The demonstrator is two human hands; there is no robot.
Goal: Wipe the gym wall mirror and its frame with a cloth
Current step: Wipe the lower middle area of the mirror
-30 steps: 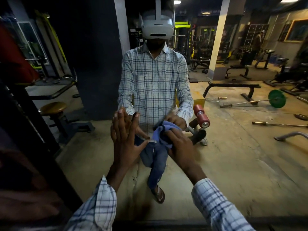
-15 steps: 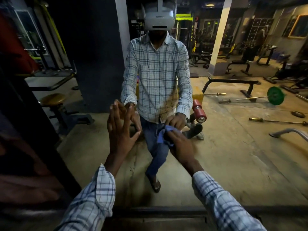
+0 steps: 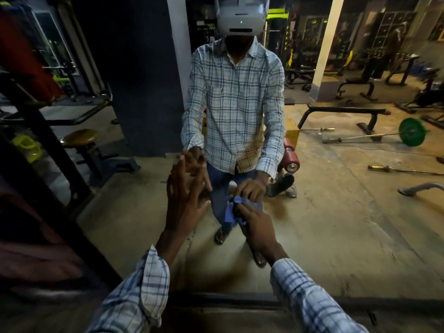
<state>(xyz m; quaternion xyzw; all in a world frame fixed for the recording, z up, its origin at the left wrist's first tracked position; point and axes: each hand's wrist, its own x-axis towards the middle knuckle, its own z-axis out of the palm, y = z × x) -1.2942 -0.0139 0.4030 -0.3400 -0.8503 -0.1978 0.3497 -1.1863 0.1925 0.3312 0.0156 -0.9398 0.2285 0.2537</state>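
Note:
The wall mirror (image 3: pixel 336 224) fills most of the head view and reflects me in a checked shirt with a headset. Its dark bottom frame (image 3: pixel 228 302) runs across below my arms. My left hand (image 3: pixel 185 203) is flat against the glass with fingers spread, holding nothing. My right hand (image 3: pixel 257 222) presses a crumpled blue cloth (image 3: pixel 230 212) onto the glass, lower and to the right of the left hand. The cloth shows mostly at the hand's left side; the rest is under my fingers.
A dark machine upright (image 3: pixel 50 179) stands close on the left of the mirror. The reflection shows a round stool (image 3: pixel 79 138), a pillar (image 3: pixel 324 46), a bench (image 3: pixel 346 114), a barbell with a green plate (image 3: pixel 412 132) and red roller pads (image 3: pixel 290 158).
My view has tilted down, so the bottom frame sits higher in view. My right hand with the cloth has slid lower on the glass. The left hand stays flat on the mirror.

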